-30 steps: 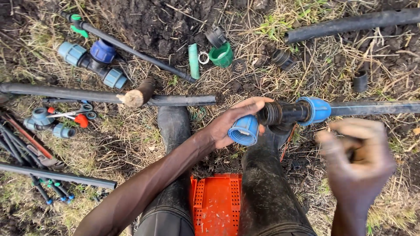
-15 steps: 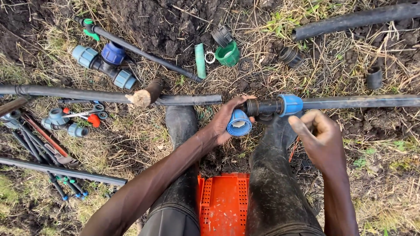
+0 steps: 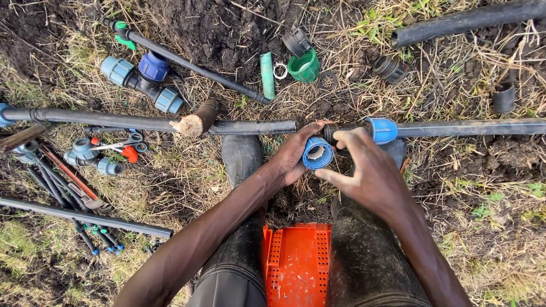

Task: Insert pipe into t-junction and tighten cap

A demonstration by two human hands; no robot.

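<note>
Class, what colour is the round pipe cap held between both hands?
Blue, with a pale inside; the pipe cap shows best in the head view.

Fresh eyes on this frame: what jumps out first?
Centre frame, the left hand and right hand close around a blue pipe fitting on the end of a black pipe running off right. Below, an orange crate sits between two dark boots. Upper left on the soil lies a blue tee fitting.

Bare forearms, dark muddy trousers, seemingly black rubber boots point(image 3: 242, 152).
</note>
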